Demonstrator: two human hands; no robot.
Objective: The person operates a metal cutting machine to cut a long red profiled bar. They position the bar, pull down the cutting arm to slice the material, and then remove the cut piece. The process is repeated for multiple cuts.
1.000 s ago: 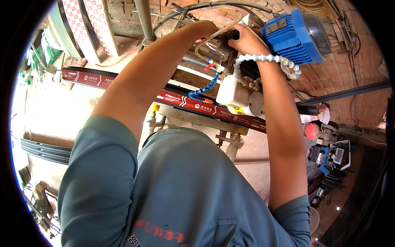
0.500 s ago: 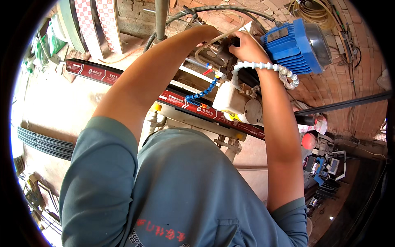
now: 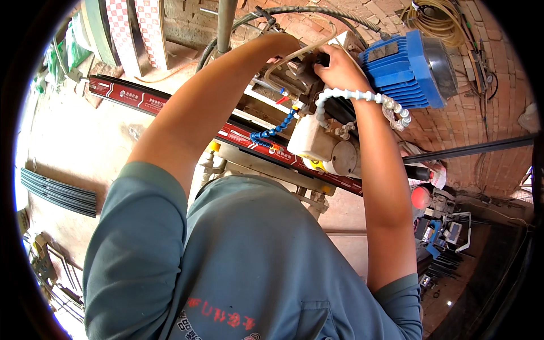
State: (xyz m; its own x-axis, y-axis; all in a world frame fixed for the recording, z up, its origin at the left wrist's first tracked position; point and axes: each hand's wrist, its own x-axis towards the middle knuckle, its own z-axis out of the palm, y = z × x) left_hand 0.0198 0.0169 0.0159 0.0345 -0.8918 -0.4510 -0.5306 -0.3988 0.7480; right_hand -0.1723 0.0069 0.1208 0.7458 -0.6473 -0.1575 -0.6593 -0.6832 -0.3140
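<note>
Head view shows the right hand (image 3: 340, 68) with its grip pinching a dark fitting (image 3: 322, 58) beside the blue motor (image 3: 405, 68) (the left hand (image 3: 280, 48) grip cannot be told), so fingers could snag the white segmented hose (image 3: 362, 96).

A long red strip label (image 3: 226, 133) with small white marks runs along the rail, below and to the left of where the two hands meet. A small grey plate label (image 3: 383, 51) sits on the blue motor (image 3: 405, 71), just right of the hands.
</note>
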